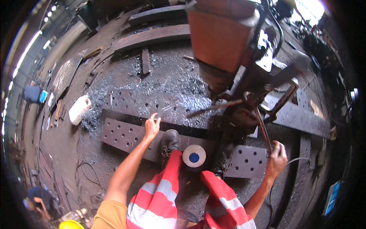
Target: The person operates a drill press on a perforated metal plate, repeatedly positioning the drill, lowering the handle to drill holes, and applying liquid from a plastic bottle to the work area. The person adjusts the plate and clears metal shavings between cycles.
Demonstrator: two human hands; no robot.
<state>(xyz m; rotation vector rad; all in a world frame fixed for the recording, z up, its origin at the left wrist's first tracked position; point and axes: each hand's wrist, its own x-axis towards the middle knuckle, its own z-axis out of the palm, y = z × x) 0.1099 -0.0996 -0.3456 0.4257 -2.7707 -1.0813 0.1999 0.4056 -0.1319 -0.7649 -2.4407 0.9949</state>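
My left hand (152,125) is closed on a thin, light strip-like piece (164,109), its kind unclear, held over a steel plate (124,100) with drilled holes. To the right, my right hand (277,157) wraps around the end of a feed lever (263,128) on a drilling machine (217,40) with an orange body. Another lever arm (213,108) of the machine points left across the plate. Bright metal shavings (194,104) lie on the plate below the machine. The drill's tip is hidden behind the machine's parts.
My boot (170,140) rests on a nearer drilled plate (121,133). Between my legs stands a round white container (187,157) with a blue centre. A white jug (79,110) is at left; steel bars (152,38) lie behind. Two people (32,92) are at the left edge.
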